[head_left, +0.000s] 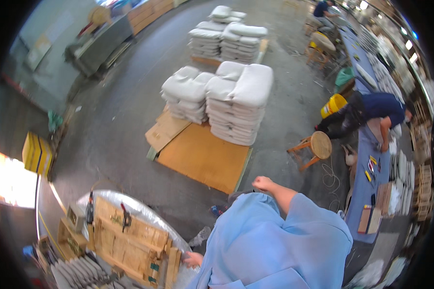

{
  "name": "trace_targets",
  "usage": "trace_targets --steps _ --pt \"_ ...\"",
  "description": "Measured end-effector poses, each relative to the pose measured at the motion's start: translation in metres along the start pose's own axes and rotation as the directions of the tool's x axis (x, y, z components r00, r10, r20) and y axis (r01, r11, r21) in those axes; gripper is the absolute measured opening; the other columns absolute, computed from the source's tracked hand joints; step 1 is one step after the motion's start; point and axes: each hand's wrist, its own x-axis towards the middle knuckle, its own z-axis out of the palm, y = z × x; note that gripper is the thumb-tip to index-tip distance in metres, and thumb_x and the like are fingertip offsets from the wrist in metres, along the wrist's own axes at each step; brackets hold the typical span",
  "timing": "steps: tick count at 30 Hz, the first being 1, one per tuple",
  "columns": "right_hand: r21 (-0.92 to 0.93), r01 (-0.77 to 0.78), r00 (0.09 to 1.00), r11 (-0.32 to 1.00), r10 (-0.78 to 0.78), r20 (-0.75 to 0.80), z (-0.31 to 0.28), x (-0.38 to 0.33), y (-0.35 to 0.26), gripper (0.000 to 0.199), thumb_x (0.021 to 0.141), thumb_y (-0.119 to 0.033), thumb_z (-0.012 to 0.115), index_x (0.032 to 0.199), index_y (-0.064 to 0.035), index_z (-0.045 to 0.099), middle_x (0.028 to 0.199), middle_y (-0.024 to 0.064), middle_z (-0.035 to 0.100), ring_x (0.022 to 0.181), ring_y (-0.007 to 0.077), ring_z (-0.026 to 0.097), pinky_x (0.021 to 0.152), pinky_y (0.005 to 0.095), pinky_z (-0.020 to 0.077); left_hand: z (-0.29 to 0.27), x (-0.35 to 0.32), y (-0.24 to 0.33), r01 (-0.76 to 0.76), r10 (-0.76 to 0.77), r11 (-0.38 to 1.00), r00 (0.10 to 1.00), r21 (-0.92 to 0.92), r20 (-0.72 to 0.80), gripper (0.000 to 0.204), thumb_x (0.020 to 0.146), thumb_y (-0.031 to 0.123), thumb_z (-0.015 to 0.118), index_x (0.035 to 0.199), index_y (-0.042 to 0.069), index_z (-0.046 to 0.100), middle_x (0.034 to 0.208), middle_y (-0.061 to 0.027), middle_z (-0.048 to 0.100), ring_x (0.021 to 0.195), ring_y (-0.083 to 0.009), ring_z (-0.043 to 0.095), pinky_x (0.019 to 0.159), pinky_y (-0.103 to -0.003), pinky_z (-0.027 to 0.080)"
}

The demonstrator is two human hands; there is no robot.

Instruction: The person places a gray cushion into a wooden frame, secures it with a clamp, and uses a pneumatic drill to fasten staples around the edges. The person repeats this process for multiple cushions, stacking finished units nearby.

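My right hand (263, 183) is raised in front of my light blue top, its fingers curled in. Nothing sticks out of it. Low on the left, my left hand (194, 259) hangs beside the right end of a wooden frame (125, 243); its fingers are blurred, and I cannot tell whether they touch or hold anything. On the frame lies a dark tool with a red part (126, 217). A silvery sheet (144, 206) covers the surface under the frame. Ahead, stacks of pale grey cushions (238, 103) stand at the back of a brown board (202, 156).
More cushion stacks (226, 41) stand farther off. To the right, a person (378, 111) bends over a long blue-covered table (369, 192) bearing hand tools. A wooden stool (320, 145) and yellow bucket (333, 105) stand beside it. A strapped yellow box (37, 154) sits far left.
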Motion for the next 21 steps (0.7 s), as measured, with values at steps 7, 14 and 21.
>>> trace_targets --steps 7,14,21 --pt "0.465 0.479 0.864 0.744 -0.492 -0.104 -0.005 -0.026 -0.058 0.034 0.098 -0.038 0.074 0.118 -0.0104 0.074 0.102 0.0056 0.078 0.082 0.0156 0.073 0.075 0.0367 0.0594 -0.006 -0.060 0.034 -0.208 0.225 0.974 0.937 0.093 -0.267 0.080 0.102 0.057 0.059 0.161 0.004 0.044 0.165 -0.0422 0.031 0.147 -0.0624 0.038 0.120 -0.064 0.034" --pt "0.784 -0.159 0.984 0.600 0.035 0.173 -0.060 0.026 0.114 0.033 0.100 -0.039 0.073 0.116 -0.0102 0.068 0.098 0.0065 0.073 0.070 0.0178 0.070 0.058 0.0360 0.0587 0.035 -0.223 0.037 -0.639 0.630 0.769 0.749 -0.028 0.205 0.078 0.102 0.055 0.060 0.159 0.004 0.046 0.162 -0.0412 0.034 0.146 -0.0607 0.041 0.119 -0.062 0.036" --pt "0.765 -0.291 0.954 0.574 0.231 0.190 -0.193 0.103 0.174 0.044 0.099 -0.040 0.071 0.133 -0.0143 0.060 0.114 0.0071 0.075 0.088 0.0265 0.074 0.076 0.0472 0.0618 0.062 -0.372 0.022 -0.655 0.548 0.744 0.488 -0.130 0.679 0.077 0.101 0.054 0.061 0.157 0.003 0.048 0.160 -0.0401 0.038 0.145 -0.0591 0.043 0.118 -0.061 0.037"
